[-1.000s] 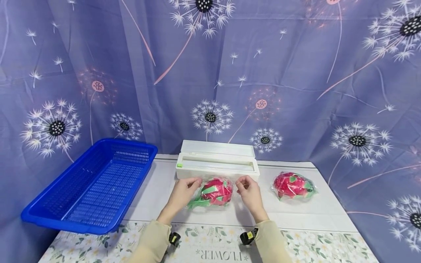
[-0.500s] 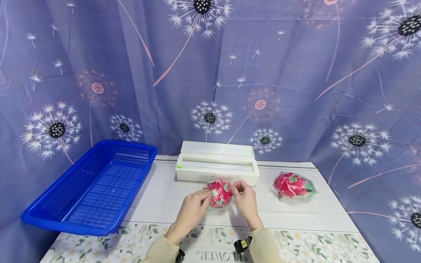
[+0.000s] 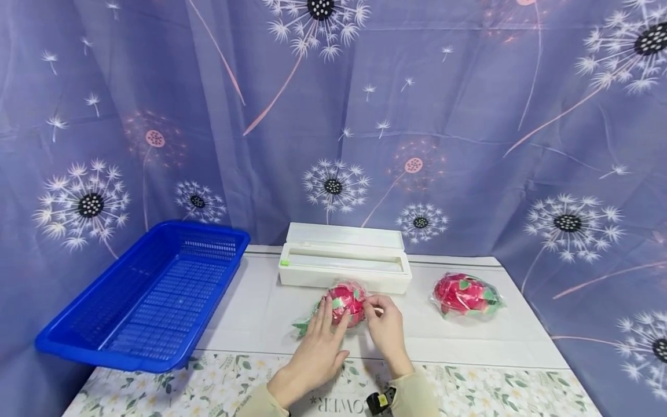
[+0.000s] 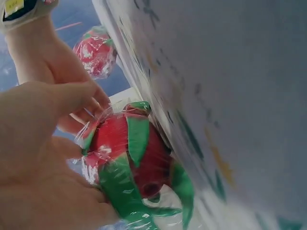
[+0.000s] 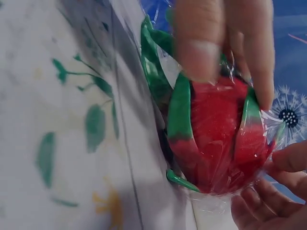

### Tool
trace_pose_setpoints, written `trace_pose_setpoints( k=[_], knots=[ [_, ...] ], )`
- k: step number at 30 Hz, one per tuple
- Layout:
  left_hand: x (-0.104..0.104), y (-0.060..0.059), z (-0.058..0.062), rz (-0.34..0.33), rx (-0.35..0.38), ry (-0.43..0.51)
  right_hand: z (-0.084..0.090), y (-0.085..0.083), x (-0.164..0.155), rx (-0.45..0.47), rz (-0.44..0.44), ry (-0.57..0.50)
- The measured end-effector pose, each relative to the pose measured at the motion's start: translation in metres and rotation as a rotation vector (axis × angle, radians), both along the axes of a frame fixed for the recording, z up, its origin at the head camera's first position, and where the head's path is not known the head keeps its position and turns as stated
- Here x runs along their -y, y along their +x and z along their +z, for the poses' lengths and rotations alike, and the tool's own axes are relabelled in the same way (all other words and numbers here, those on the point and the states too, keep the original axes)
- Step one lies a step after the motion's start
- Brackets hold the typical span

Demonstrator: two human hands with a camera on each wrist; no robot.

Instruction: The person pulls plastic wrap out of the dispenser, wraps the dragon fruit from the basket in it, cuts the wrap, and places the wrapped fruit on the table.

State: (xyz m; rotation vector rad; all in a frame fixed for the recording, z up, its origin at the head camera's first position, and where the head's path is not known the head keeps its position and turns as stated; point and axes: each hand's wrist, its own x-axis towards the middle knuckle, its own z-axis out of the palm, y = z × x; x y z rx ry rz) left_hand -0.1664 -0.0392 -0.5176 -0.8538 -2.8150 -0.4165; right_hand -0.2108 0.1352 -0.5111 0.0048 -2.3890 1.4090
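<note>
Dragon fruit sits just in front of white film box. Left hand has flattened, fingers spread against the wrap; right hand still pinches film. Wrapping looks nearly closed.

At lower centre, the left hand lies with straight fingers against a wrapped dragon fruit on the table, while the right hand pinches its wrap. A second wrapped fruit lies at right, a blue basket at left, and a white box behind.
</note>
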Motion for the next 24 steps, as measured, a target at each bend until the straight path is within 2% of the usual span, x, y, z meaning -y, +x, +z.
trace_pose_setpoints(
  k=[2,5,7,9,11,13,17,20,24],
  knots=[
    [0.005,0.000,0.004,0.001,0.069,0.099,0.000,0.004,0.000,-0.003,0.030,0.017],
    [0.015,-0.005,0.016,0.023,0.168,0.303,0.003,0.006,-0.004,-0.015,0.061,0.072],
    [0.021,-0.013,0.023,0.057,0.218,0.434,0.007,0.003,-0.009,-0.024,0.066,0.091],
    [0.026,-0.024,0.029,0.078,0.239,0.510,0.010,-0.003,-0.014,-0.024,0.056,0.094],
    [0.032,-0.039,0.032,0.098,0.283,0.552,0.012,-0.012,-0.018,-0.024,0.057,0.083],
    [0.038,-0.055,0.032,0.094,0.366,0.565,0.013,-0.021,-0.020,-0.003,0.074,0.058],
    [0.047,-0.083,0.026,0.030,0.645,0.592,0.010,-0.039,-0.022,0.103,0.136,-0.014],
    [0.047,-0.098,0.024,-0.028,0.811,0.593,0.006,-0.050,-0.021,0.202,0.206,-0.125],
    [0.039,-0.106,0.024,-0.093,0.885,0.573,0.001,-0.060,-0.015,0.294,0.285,-0.270]
  ],
)
